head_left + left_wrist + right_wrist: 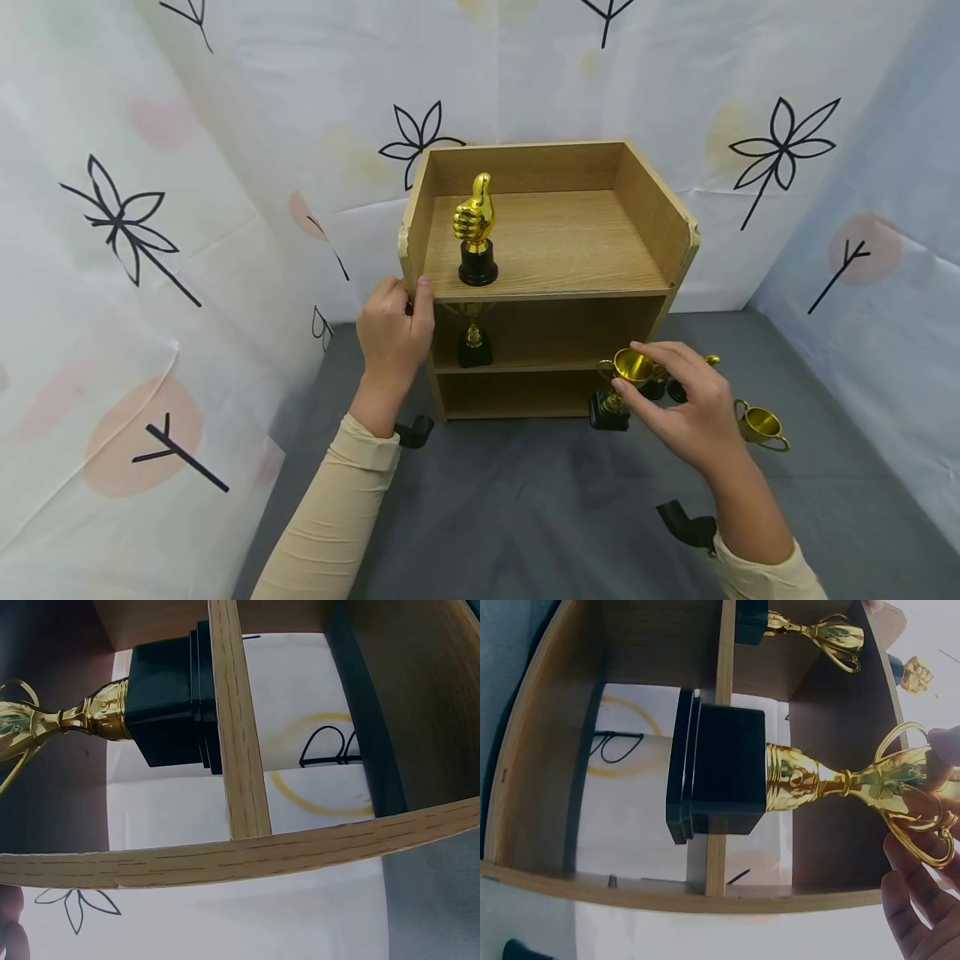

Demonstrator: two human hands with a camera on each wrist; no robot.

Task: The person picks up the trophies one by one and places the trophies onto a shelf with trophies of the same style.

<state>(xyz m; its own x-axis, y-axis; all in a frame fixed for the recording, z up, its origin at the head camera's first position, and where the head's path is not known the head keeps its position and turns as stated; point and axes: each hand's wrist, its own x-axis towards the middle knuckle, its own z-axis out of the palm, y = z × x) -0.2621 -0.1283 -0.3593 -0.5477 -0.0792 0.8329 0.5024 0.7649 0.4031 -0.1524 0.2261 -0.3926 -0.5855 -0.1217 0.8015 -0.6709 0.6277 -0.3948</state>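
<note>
At the left side of a small wooden shelf unit, my left hand grips the side wall, thumb on its front edge. My right hand pinches a gold trophy cup near its rim, in front of the unit's right side. That cup is upright, and its black base overlaps the middle board in the right wrist view. Another trophy cup stands on the middle shelf at the left. A gold thumbs-up trophy stands on the top shelf, also towards the left.
On the grey cloth, a gold cup lies tipped to the right of my right hand. More trophies with black bases are partly hidden behind that hand. Patterned white fabric hangs behind and at both sides.
</note>
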